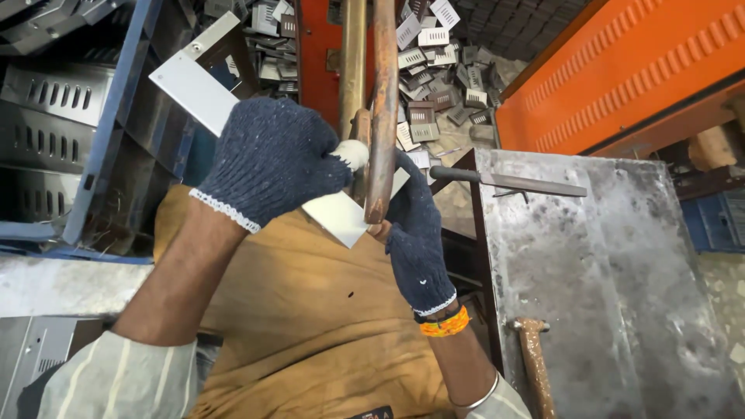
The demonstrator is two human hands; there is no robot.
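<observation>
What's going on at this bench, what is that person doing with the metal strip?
A person in dark knitted gloves holds a flat pale metal strip against two upright rusty metal rods. The left hand is closed on the strip, and the right hand steadies it from below by the rods. To the right, a file and a hammer handle lie on a grey steel table. Small slotted metal parts are heaped on the floor beyond, and louvred panels are stacked on the left.
</observation>
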